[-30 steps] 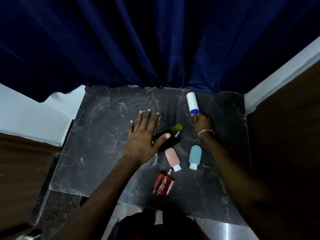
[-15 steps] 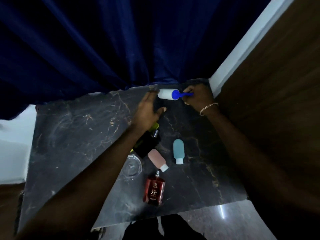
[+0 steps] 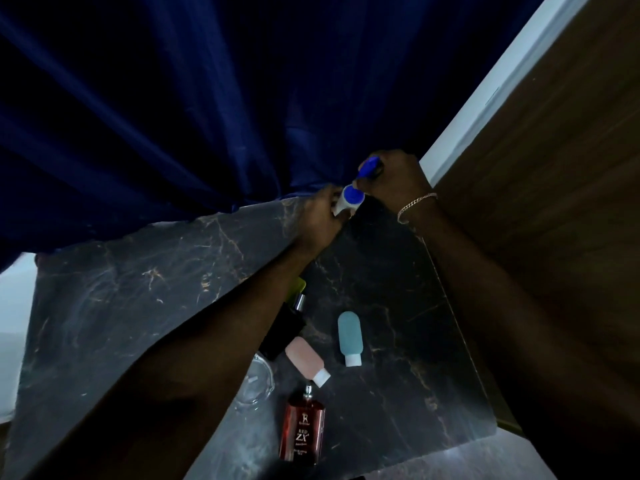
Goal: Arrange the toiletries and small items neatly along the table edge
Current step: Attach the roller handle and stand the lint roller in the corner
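Observation:
A white lint roller (image 3: 348,199) with a blue handle is held at the far right corner of the dark marble table (image 3: 138,292). My left hand (image 3: 320,220) grips its white roll and my right hand (image 3: 394,178) grips the blue handle, which points up. Nearer to me lie a teal travel bottle (image 3: 349,336), a pink travel bottle (image 3: 304,358), a red perfume bottle (image 3: 303,431) and a black bottle (image 3: 282,332) with a yellow-green item (image 3: 299,285) behind it. My left forearm partly hides a clear glass dish (image 3: 254,384).
A dark blue curtain (image 3: 207,116) hangs over the table's far edge. A wooden panel (image 3: 554,168) with a white strip runs along the right side. The left half of the tabletop is bare marble.
The lint roller has gone from lying flat to tilted, handle up, at the far right corner. Both hands have closed in on it. The camera has moved nearer the corner.

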A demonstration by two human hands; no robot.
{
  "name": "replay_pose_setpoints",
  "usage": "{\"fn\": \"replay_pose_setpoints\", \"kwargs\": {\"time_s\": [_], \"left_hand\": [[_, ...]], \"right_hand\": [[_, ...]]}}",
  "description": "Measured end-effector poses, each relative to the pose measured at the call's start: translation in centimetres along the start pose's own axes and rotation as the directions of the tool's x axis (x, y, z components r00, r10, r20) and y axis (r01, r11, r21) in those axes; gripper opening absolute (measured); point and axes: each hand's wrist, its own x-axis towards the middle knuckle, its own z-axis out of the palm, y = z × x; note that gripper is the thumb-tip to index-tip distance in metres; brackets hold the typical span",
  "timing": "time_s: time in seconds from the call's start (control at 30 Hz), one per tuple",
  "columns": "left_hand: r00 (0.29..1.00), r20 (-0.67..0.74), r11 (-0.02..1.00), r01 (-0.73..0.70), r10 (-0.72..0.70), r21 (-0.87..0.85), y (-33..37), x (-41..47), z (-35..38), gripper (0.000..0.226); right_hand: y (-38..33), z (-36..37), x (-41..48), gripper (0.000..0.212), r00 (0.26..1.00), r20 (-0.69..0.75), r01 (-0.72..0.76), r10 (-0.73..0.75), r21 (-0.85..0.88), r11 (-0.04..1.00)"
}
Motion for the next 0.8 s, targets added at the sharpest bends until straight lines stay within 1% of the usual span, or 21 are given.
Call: {"fn": "replay_pose_setpoints", "kwargs": {"time_s": [0.1, 0.17, 0.27, 0.47, 0.57, 0.7, 0.8], "left_hand": [[1.0, 0.006, 0.999, 0.029, -0.029, -0.034, 0.3, 0.9, 0.9, 0.035], [0.999, 0.017, 0.998, 0.043, -0.043, -0.043, 0.3, 1.3, 1.5, 0.037], [0.998, 0.043, 0.998, 0.053, -0.052, -0.014, 0.2, 1.8, 2.4, 0.04], [0.995, 0.038, 0.995, 0.096, -0.095, -0.021, -0.3, 2.6, 3.5, 0.035], [0.995, 0.044, 0.996, 0.086, -0.086, -0.006, -1.1, 2.6, 3.9, 0.033], [0.993, 0.026, 0.993, 0.114, -0.114, -0.021, -1.9, 2.5, 4.2, 0.034], [0.992, 0.041, 0.992, 0.121, -0.12, -0.021, -1.4, 2.3, 4.1, 0.037]], "right_hand": [[0.7, 0.1, 1.0, 0.022, 0.999, 0.005, -0.046, 0.045, 0.042, 0.998], [1.4, 0.3, 1.5, 0.022, 0.997, 0.021, -0.07, 0.068, 0.064, 0.996], [2.2, 0.8, 1.8, 0.022, 0.996, 0.041, -0.086, 0.084, 0.031, 0.996], [3.9, 1.9, 2.1, 0.028, 0.996, 0.046, -0.079, 0.079, -0.011, 0.997], [4.7, 2.8, 2.4, 0.025, 0.994, 0.062, -0.086, 0.087, -0.029, 0.996], [5.5, 3.8, 2.9, 0.027, 0.993, 0.068, -0.09, 0.093, -0.047, 0.995], [5.6, 4.1, 3.3, 0.021, 0.994, 0.076, -0.067, 0.073, -0.078, 0.995]]}}
